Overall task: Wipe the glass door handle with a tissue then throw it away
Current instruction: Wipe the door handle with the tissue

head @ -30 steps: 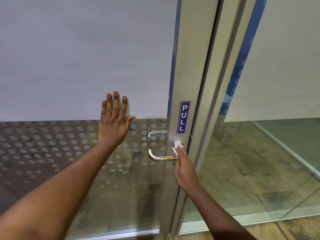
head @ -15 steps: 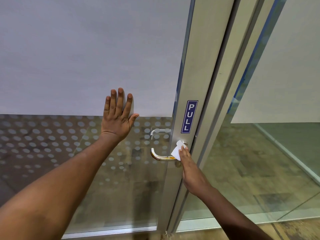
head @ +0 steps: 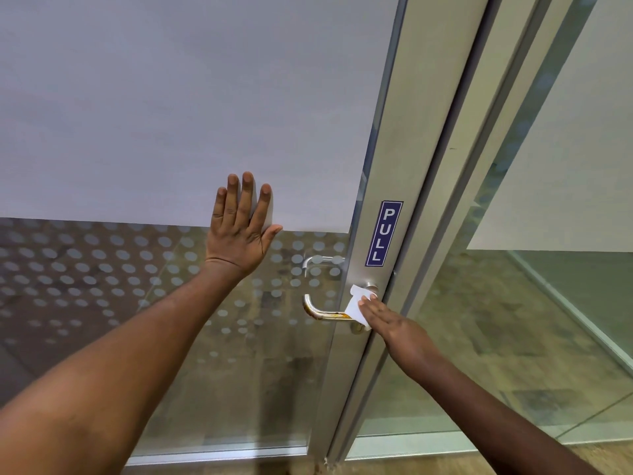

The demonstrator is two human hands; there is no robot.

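Observation:
A metal lever handle [head: 317, 311] with brownish stains sticks out leftward from the door's aluminium frame [head: 387, 166]. My right hand [head: 388, 320] presses a small white tissue [head: 356, 305] against the handle near its round base. The fingers lie fairly flat over the tissue. My left hand [head: 241, 228] is spread flat against the glass door [head: 171, 114], fingers up, left of the handle and holding nothing.
A blue PULL sticker [head: 384, 233] is on the frame above the handle. A second handle [head: 320, 261] shows through the dotted glass on the far side. A fixed glass panel [head: 548, 303] stands to the right. Wood flooring [head: 582, 457] lies below.
The tissue has spread wider and slid slightly along the handle under my right hand. The view has shifted a little; my left hand stays flat on the glass.

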